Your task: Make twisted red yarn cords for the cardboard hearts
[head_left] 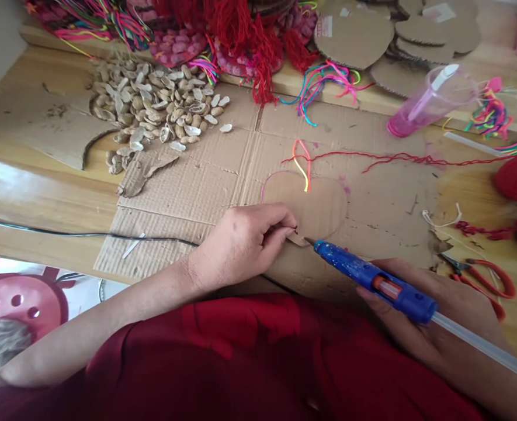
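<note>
My left hand (245,242) pinches a small dark red bit, perhaps yarn, between thumb and forefinger at the lower left edge of a cardboard disc (323,204). My right hand (429,310) is wrapped round a blue glue gun (372,280), whose tip points left, close to the pinched fingers. A clear glue stick (481,345) sticks out of the gun's rear. On the disc's upper part lies a loop of orange and yellow cord (308,166). Red yarn (385,156) stretches across the cardboard sheet (223,164) above the disc.
Peanut shells (162,105) are heaped at the upper left. Cut cardboard discs (354,32) and red tassels (262,58) lie at the back. A tilted plastic cup (429,102) is at the upper right, orange-handled scissors (481,278) at the right. A black cable (153,237) runs left.
</note>
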The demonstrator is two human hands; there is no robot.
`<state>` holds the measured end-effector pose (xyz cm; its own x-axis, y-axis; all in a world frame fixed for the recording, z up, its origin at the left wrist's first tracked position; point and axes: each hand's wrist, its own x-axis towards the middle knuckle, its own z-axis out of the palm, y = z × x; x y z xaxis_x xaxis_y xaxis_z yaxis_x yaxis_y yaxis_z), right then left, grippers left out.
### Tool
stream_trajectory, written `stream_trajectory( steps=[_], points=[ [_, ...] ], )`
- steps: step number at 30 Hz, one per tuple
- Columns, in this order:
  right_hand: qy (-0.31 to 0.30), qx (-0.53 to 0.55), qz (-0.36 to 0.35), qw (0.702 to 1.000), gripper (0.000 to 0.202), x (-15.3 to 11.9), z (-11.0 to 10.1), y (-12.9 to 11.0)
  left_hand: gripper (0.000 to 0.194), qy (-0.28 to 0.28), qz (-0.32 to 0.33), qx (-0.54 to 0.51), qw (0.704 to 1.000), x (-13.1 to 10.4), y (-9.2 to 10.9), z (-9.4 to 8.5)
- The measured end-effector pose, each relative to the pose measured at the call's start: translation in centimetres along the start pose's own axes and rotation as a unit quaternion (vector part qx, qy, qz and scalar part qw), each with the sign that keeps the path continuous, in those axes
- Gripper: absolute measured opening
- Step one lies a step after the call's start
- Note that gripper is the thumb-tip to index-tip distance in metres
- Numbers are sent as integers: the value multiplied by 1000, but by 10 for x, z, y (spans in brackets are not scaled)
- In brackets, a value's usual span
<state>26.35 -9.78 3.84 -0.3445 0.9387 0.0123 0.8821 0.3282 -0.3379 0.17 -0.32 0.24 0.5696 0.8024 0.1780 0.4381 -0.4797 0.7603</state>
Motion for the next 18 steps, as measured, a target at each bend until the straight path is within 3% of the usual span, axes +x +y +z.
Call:
stream_trajectory(
  steps=[6,13,18],
  points=[
    [-2,12,-19,1000,21,0,5,5,15,2,-10,0,1000,0,0,1],
    [-3,14,-13,1000,14,-2,3,8,15,4,-17,-6,1000,0,2,0],
    [74,10,44,996,19,-3,4,5,15,9,-16,-7,1000,-1,3,2]
  ],
)
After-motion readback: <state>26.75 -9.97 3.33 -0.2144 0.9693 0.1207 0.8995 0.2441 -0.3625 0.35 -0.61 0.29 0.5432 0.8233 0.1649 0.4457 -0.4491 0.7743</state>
